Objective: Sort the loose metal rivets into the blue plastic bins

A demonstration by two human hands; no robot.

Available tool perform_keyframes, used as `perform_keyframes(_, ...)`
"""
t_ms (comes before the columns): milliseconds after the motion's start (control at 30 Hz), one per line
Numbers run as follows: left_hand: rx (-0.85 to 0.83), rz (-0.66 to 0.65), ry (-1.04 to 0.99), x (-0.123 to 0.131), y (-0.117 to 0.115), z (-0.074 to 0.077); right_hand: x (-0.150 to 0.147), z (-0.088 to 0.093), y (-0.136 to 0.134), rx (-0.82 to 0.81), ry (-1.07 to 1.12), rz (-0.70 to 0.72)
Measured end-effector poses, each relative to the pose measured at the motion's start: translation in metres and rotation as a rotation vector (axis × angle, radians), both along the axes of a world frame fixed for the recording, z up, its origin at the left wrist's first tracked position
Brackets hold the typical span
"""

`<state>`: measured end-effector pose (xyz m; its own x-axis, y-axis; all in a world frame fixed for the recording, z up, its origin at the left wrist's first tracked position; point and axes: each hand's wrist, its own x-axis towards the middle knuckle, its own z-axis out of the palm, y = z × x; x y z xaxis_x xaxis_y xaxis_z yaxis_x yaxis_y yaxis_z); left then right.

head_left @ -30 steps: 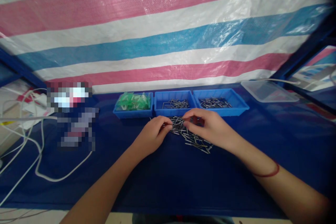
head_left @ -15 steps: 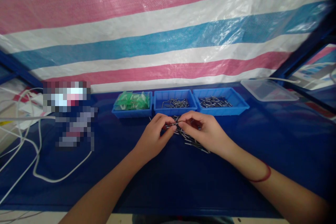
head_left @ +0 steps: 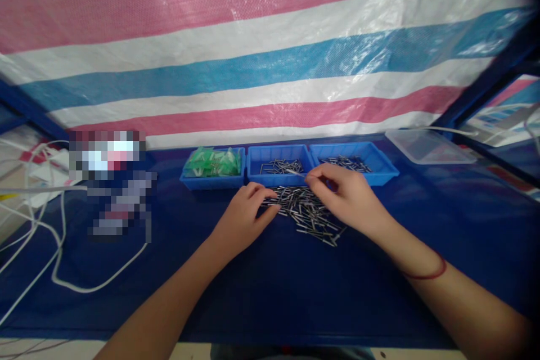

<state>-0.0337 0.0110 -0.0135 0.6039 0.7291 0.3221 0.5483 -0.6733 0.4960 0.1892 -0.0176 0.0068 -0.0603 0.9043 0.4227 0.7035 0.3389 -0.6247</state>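
Observation:
A heap of small metal pins (head_left: 306, 215) lies on the dark blue table, just in front of three blue trays. My left hand (head_left: 247, 216) rests at the heap's left edge, its fingers curled and pinched among the pins. My right hand (head_left: 346, 194) is raised over the heap's far side, near the front rim of the middle tray (head_left: 279, 180), pinching a thin pin between thumb and forefinger. The middle tray and the right tray (head_left: 386, 171) each hold metal pins. The left tray (head_left: 212, 181) holds green plastic parts.
A clear plastic lid or box (head_left: 428, 146) sits at the back right. White cables (head_left: 59, 259) loop over the table's left side beside a blurred-out object. A striped pink, white and blue tarp hangs behind the trays. The table's front edge (head_left: 270, 343) is near me.
My hands, which met over the heap half a second ago, have parted. The right hand has moved back and right toward the trays with a pin; the left stays at the heap.

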Motion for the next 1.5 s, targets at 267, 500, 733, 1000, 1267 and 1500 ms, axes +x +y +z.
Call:
perform_keyframes(267, 0.034, -0.032, 0.291, -0.004, 0.003, -0.006, 0.065, -0.006, 0.023, 0.033, -0.472, -0.468)
perform_keyframes(500, 0.043, 0.013, 0.354, 0.002, -0.001, -0.003, 0.046, -0.002, 0.017, 0.104, -0.355, -0.342)
perform_keyframes(733, 0.087, 0.053, 0.244, 0.002, -0.001, -0.005, 0.008, -0.006, 0.005, 0.044, -0.206, 0.024)
perform_keyframes(1000, -0.027, 0.113, -0.155, 0.006, -0.004, 0.004, -0.015, -0.015, -0.001, -0.152, 0.041, 0.188)
perform_keyframes(1267, -0.075, 0.040, -0.183, 0.011, -0.011, 0.003, -0.023, -0.014, -0.003, -0.211, 0.416, 0.197)
perform_keyframes(1500, -0.124, -0.006, -0.199, 0.014, -0.014, -0.001, -0.023, -0.016, -0.005, -0.203, 0.460, 0.258)
